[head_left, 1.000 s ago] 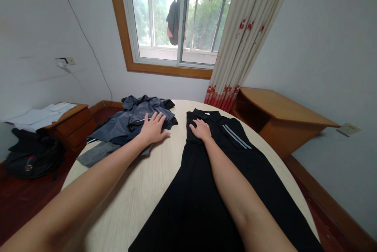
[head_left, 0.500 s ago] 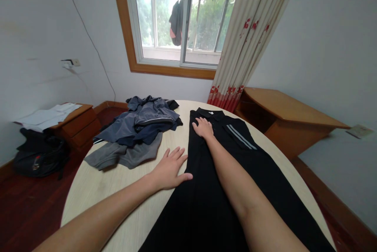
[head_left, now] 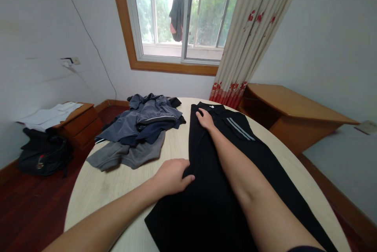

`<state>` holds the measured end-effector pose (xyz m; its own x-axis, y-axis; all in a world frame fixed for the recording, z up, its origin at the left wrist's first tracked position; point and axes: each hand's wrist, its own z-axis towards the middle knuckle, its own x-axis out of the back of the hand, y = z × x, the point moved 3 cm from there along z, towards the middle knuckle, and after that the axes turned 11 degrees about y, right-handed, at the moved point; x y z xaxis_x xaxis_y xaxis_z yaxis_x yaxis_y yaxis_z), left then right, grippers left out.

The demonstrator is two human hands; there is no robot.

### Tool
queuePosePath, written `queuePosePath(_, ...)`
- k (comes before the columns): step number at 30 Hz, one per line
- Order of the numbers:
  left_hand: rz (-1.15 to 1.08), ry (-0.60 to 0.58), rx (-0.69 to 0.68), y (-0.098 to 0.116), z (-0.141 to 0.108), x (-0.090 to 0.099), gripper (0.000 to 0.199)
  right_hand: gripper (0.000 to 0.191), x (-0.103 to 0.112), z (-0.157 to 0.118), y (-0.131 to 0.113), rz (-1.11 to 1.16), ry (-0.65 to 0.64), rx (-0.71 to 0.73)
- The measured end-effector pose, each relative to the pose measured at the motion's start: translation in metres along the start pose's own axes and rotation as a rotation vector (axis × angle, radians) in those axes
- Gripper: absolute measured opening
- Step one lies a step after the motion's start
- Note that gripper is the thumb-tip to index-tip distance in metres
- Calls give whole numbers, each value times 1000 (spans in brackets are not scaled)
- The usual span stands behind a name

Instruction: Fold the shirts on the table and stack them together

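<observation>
A black polo shirt (head_left: 218,189) with its collar at the far end lies on the round table. Two grey stripes mark its sleeve (head_left: 240,129), which is folded in over the body. At the shirt's left edge, my left hand (head_left: 172,175) is closed, with the black cloth between its bent fingers and thumb. Farther up, just below the collar, my right hand (head_left: 205,119) has its fingers curled onto the cloth in a pinch; the fingertips are partly hidden. My right forearm crosses over the shirt.
A loose heap of grey and navy clothes (head_left: 144,122) covers the left back of the round table (head_left: 114,189). Behind stand a window and a curtain (head_left: 232,67). A wooden desk (head_left: 297,103) is at right; a drawer cabinet (head_left: 79,122) and a black bag (head_left: 44,154) are at left.
My left hand has gone from lying flat to closing on the shirt's edge. My right hand's spread fingers have curled in near the collar. The shirt's near left edge has shifted inward.
</observation>
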<state>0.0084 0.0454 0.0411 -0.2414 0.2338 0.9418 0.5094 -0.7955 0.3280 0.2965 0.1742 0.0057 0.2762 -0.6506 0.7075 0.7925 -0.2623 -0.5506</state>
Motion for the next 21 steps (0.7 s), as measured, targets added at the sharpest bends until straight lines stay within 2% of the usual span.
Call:
queuePosePath(3,-9,-44,36,-1,-5,2,31,47,22,-22,4,94,31,68)
queuePosePath(8,-196,-158,1,0,-17,6,31,41,59,-94,14,76,-105,219)
queuePosePath(13,-337,-268,-26,23,-33,9,22,43,92,-156,19,35,-148,232)
queuePosePath(15,-434,-359,22,38,-39,6,26,42,101,-169,17,40,-169,231)
queuePosePath(18,-616,-572,101,62,-48,-4,40,40,110,-181,15,67,-169,222)
queuePosePath(21,-730,-710,82,75,-53,-12,36,35,116,-189,14,114,-112,240)
